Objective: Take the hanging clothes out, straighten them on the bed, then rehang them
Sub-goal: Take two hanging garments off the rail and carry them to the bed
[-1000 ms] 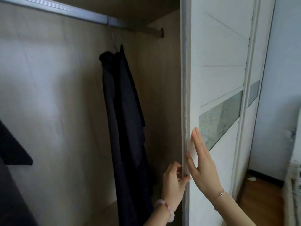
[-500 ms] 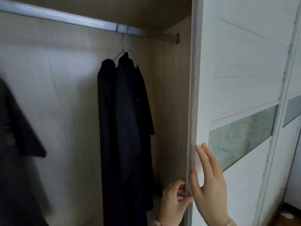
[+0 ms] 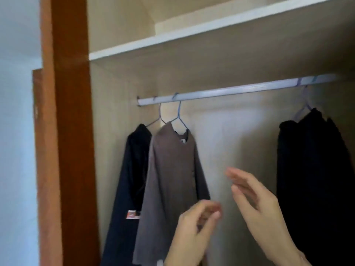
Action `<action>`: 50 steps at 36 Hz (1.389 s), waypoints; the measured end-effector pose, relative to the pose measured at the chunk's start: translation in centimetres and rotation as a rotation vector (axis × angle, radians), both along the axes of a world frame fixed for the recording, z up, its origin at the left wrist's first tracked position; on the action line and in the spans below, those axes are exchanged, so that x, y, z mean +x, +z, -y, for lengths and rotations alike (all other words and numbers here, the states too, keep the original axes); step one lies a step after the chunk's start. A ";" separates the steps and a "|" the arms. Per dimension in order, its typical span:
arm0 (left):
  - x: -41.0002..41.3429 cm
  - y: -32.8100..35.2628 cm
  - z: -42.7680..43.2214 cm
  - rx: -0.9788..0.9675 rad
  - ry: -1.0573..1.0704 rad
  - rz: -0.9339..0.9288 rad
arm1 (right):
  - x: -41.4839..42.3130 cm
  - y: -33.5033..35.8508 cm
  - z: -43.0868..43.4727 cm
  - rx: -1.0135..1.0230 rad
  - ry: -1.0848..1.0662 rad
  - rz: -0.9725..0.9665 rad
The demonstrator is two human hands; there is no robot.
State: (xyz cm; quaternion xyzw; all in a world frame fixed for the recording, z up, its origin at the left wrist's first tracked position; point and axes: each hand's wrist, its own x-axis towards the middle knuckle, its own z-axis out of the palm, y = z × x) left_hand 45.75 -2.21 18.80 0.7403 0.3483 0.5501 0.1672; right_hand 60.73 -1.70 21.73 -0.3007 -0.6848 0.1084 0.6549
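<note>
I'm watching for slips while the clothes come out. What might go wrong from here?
The brown top overlaps the dark garment beside it, so pulling one may drag the other off its thin wire hanger. Both hands are empty and blurred, so a hasty grab may miss the hanger.

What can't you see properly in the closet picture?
- Head view: the dark clothes on the right run past the edge, so their number is unclear.
- The brown top covers part of the black jacket.
- Both hands, left and right, are blurred.
</note>
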 end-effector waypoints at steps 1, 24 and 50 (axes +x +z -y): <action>-1.8 1.2 0.0 0.065 0.064 0.024 | -1.6 1.4 -0.4 -0.018 0.089 -0.009; -16.8 19.2 -13.1 -0.274 0.689 -0.131 | -17.8 17.3 -15.7 -0.613 0.142 -0.017; -18.2 24.4 -18.4 -0.071 0.768 -0.143 | -10.4 23.5 -17.6 -0.520 0.031 -0.010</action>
